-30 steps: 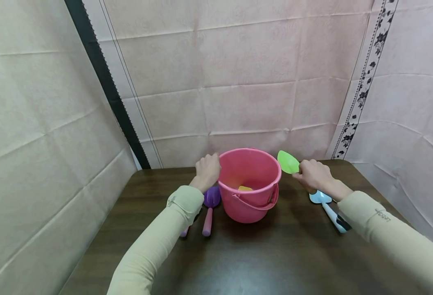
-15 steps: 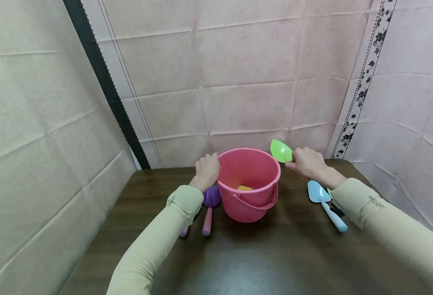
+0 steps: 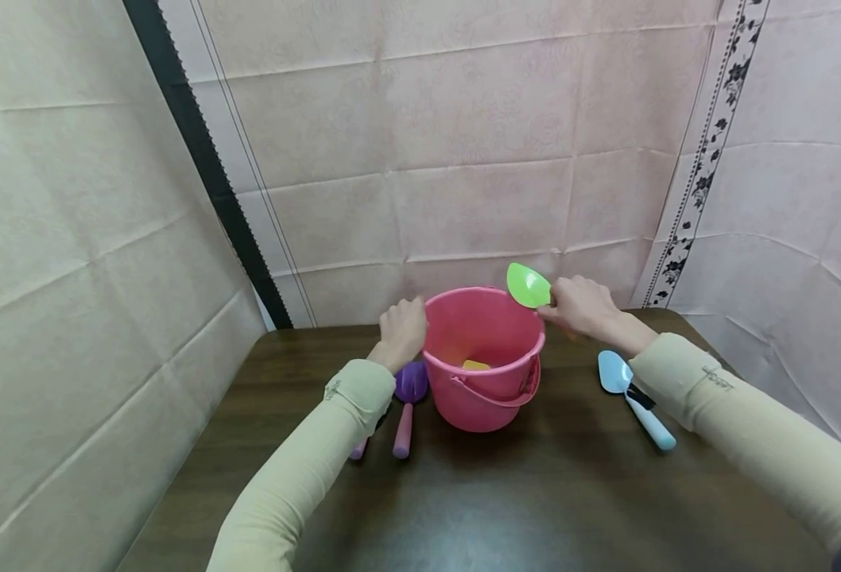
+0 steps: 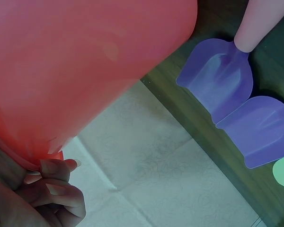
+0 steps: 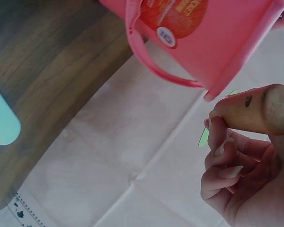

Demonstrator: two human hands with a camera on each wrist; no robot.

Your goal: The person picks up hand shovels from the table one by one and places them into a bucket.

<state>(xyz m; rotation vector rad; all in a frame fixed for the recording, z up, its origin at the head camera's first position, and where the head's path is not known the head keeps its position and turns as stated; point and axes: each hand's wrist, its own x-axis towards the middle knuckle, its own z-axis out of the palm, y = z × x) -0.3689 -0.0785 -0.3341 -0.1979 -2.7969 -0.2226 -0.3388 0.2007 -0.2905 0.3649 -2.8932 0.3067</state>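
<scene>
A pink bucket [image 3: 488, 401] stands upright on the table, its handle hanging down in front. My left hand [image 3: 402, 330] pinches the bucket's rim at its left side; the left wrist view shows the fingers [image 4: 57, 189] curled at that rim. In my right hand [image 3: 583, 306] is a toy shovel with a green blade [image 3: 529, 285] and a wooden handle [image 5: 255, 109], gripped by the handle. The blade is over the right back part of the bucket's rim, above the opening. Inside the bucket lies something yellow [image 3: 475, 365], mostly hidden.
Left of the bucket lie two purple shovels [image 4: 220, 78], their pinkish handles toward the front. A light blue shovel [image 3: 638, 401] lies on the brown table [image 3: 521, 508] at right, partly near my right sleeve. Pale cloth [image 3: 478, 159] hangs behind and at both sides.
My right hand has carried the green shovel left and upward, from beside the bucket to over its rim. My left hand keeps its place on the rim.
</scene>
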